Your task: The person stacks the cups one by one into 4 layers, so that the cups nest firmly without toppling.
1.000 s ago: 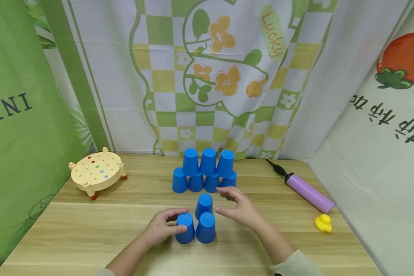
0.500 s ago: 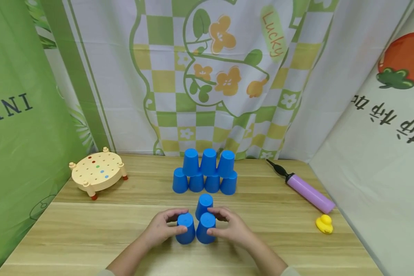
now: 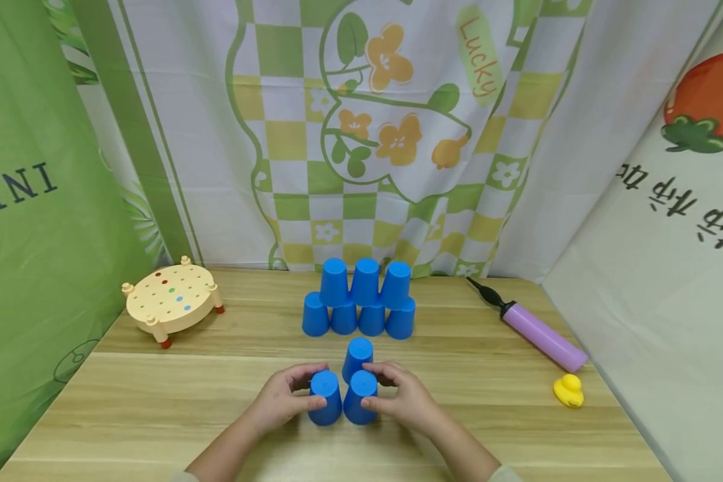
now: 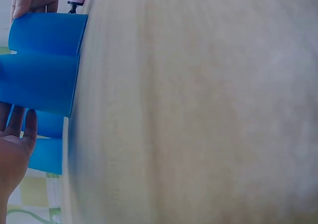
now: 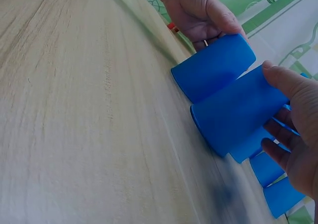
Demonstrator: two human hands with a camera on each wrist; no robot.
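Two upside-down blue cups stand side by side near me on the table. My left hand (image 3: 280,400) grips the left cup (image 3: 325,402), thumb on its near side and fingers behind it. Around the right cup (image 3: 360,403) my right hand (image 3: 406,400) holds in the same way; the right wrist view shows the thumb (image 5: 283,80) near its top. Just behind these two, a third blue cup (image 3: 358,353) stands upside down, its lower part partly covered. Farther back, three upside-down cups (image 3: 366,282) rest on a lower row of several more (image 3: 343,320).
At the back left lies a cream round board (image 3: 170,298) with short legs and coloured dots. A purple hand pump (image 3: 542,336) and a yellow toy duck (image 3: 569,390) are on the right of the wooden table (image 3: 476,375). A patterned curtain (image 3: 289,134) hangs behind.
My right hand has come down and toward me from beside the rear cup to take hold of the right front cup. The left hand has stayed on its cup.
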